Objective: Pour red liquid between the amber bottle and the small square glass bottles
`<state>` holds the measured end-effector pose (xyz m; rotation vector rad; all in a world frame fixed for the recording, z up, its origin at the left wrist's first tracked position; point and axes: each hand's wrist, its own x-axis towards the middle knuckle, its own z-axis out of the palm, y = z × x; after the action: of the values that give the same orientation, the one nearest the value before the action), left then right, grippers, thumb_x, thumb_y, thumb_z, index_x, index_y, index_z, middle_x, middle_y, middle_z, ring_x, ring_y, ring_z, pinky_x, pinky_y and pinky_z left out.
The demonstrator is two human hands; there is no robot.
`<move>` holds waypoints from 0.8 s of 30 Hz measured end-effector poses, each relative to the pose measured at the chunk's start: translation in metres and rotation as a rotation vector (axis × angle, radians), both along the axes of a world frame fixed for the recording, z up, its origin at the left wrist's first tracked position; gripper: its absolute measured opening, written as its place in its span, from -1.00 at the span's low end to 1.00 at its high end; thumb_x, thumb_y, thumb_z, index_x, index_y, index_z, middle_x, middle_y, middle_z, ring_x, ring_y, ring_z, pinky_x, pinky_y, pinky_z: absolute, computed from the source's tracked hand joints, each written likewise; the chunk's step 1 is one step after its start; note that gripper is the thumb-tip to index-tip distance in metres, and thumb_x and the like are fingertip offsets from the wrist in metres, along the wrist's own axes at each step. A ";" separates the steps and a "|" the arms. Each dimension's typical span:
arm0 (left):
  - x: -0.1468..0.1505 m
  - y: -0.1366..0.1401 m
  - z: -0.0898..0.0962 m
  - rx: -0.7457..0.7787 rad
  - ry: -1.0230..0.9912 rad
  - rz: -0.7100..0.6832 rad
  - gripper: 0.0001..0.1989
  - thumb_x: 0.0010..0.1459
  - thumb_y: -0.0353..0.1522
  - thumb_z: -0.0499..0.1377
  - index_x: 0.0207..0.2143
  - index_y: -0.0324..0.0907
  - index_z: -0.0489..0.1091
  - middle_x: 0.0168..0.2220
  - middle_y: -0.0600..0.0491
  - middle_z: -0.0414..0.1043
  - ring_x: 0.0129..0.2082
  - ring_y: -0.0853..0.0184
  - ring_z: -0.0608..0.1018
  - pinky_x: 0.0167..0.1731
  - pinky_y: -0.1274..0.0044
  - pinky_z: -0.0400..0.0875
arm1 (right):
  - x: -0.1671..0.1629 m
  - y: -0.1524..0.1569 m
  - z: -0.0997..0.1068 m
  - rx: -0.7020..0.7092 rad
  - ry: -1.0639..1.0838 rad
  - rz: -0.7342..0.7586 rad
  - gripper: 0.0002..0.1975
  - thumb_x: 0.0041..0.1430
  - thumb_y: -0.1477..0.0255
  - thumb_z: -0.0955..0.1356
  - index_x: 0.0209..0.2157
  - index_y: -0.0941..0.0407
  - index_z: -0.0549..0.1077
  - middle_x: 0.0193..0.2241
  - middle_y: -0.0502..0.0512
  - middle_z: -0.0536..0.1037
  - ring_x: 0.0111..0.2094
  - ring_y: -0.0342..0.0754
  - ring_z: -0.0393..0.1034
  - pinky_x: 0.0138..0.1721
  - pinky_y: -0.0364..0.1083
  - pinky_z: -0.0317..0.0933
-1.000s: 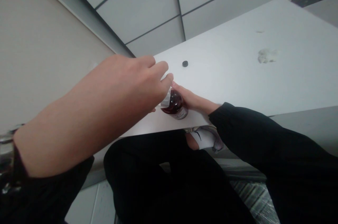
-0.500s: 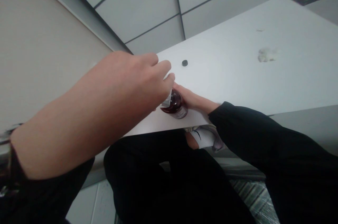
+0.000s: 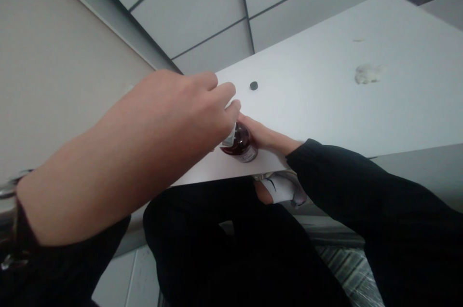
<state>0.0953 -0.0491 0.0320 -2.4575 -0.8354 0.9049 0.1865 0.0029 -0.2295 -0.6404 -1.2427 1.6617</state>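
Observation:
A small bottle (image 3: pixel 241 144) of dark red liquid with a white label stands near the front edge of a white table (image 3: pixel 325 99). My left hand (image 3: pixel 181 118) reaches in from the left. Its fingers are closed over the bottle's top, which they hide. My right hand (image 3: pixel 266 138), in a black sleeve, comes from the right and wraps around the bottle's body at its far side.
A small black round cap-like piece (image 3: pixel 253 86) lies on the table beyond the bottle. A pale smudge or crumpled scrap (image 3: pixel 367 74) sits further right. Below the table edge are my black-trousered legs (image 3: pixel 224 239) and a white shoe (image 3: pixel 284 188). A wall runs along the left.

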 end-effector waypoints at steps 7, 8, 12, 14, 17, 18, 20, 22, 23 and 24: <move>-0.017 0.003 -0.002 0.029 -0.093 -0.083 -0.62 0.28 -0.47 -0.07 -0.01 -0.22 0.49 -0.19 -0.05 0.49 -0.14 0.15 0.57 -0.13 0.27 0.57 | 0.002 -0.001 -0.003 -0.002 0.020 -0.008 -0.31 0.34 -0.24 0.21 -0.10 0.04 0.65 -0.08 0.07 0.72 0.13 0.12 0.52 0.44 0.20 0.11; -0.018 0.003 -0.002 0.035 -0.093 -0.079 -0.65 0.26 -0.49 -0.02 -0.02 -0.22 0.48 -0.18 -0.06 0.50 -0.15 0.15 0.56 -0.15 0.28 0.57 | 0.002 -0.001 -0.003 -0.004 0.018 -0.012 -0.30 0.34 -0.24 0.21 -0.09 0.04 0.65 -0.08 0.07 0.72 0.14 0.12 0.52 0.44 0.19 0.11; -0.018 0.002 -0.003 0.002 -0.142 -0.029 -0.70 0.25 -0.40 0.09 -0.01 -0.17 0.48 -0.13 -0.05 0.52 -0.04 0.04 0.59 -0.04 0.22 0.53 | 0.002 -0.001 -0.003 -0.020 0.047 0.039 -0.28 0.33 -0.25 0.22 -0.09 0.06 0.65 -0.08 0.12 0.71 0.12 0.13 0.53 0.41 0.19 0.15; -0.020 0.003 -0.003 -0.018 -0.176 -0.003 -0.70 0.27 -0.36 0.10 0.00 -0.16 0.48 -0.09 -0.05 0.53 0.03 -0.02 0.59 0.04 0.17 0.49 | 0.001 -0.001 -0.004 -0.022 0.061 0.055 -0.27 0.32 -0.26 0.21 -0.08 0.07 0.65 -0.07 0.14 0.71 0.12 0.13 0.54 0.41 0.20 0.16; -0.022 0.004 -0.004 -0.021 -0.223 0.011 -0.71 0.27 -0.34 0.10 -0.01 -0.16 0.48 -0.11 -0.04 0.53 0.06 -0.03 0.58 0.09 0.15 0.46 | 0.001 -0.001 -0.006 -0.019 0.058 0.053 -0.28 0.33 -0.25 0.22 -0.10 0.08 0.65 -0.09 0.13 0.72 0.08 0.13 0.55 0.40 0.21 0.17; -0.022 0.004 -0.004 -0.021 -0.227 0.011 -0.71 0.28 -0.33 0.09 -0.01 -0.16 0.48 -0.11 -0.04 0.53 0.07 -0.03 0.58 0.10 0.15 0.46 | 0.001 0.000 -0.006 -0.022 0.060 0.055 -0.28 0.34 -0.25 0.21 -0.10 0.08 0.65 -0.10 0.13 0.72 0.06 0.13 0.56 0.39 0.21 0.18; -0.023 0.004 -0.003 -0.023 -0.229 0.004 -0.70 0.28 -0.33 0.08 0.00 -0.16 0.47 -0.10 -0.03 0.53 0.08 -0.02 0.58 0.12 0.14 0.45 | 0.001 0.000 -0.006 -0.027 0.072 0.063 -0.28 0.34 -0.24 0.21 -0.11 0.08 0.65 -0.10 0.13 0.72 0.05 0.13 0.57 0.39 0.22 0.18; -0.023 0.003 -0.002 -0.026 -0.226 0.009 -0.70 0.27 -0.34 0.07 -0.01 -0.17 0.48 -0.10 -0.04 0.53 0.08 -0.03 0.58 0.14 0.14 0.43 | 0.001 0.000 -0.006 -0.024 0.082 0.060 -0.30 0.34 -0.24 0.22 -0.12 0.08 0.65 -0.08 0.14 0.72 0.07 0.13 0.56 0.41 0.21 0.15; -0.022 0.003 -0.002 -0.027 -0.228 0.013 -0.71 0.26 -0.35 0.08 -0.02 -0.17 0.48 -0.10 -0.04 0.53 0.08 -0.03 0.58 0.14 0.13 0.43 | 0.001 0.000 -0.005 -0.023 0.084 0.057 -0.30 0.34 -0.24 0.23 -0.13 0.08 0.65 -0.07 0.13 0.72 0.08 0.13 0.56 0.42 0.20 0.14; -0.022 0.003 -0.002 -0.030 -0.228 0.021 -0.71 0.26 -0.36 0.08 -0.03 -0.16 0.48 -0.10 -0.04 0.53 0.09 -0.03 0.57 0.15 0.13 0.42 | 0.001 -0.001 -0.004 -0.026 0.084 0.056 -0.30 0.33 -0.24 0.23 -0.13 0.07 0.66 -0.06 0.13 0.72 0.10 0.13 0.55 0.42 0.20 0.14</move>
<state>0.0731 -0.0463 0.0299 -2.6171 -0.9300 0.6553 0.1878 0.0022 -0.2340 -0.5509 -1.1902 1.7359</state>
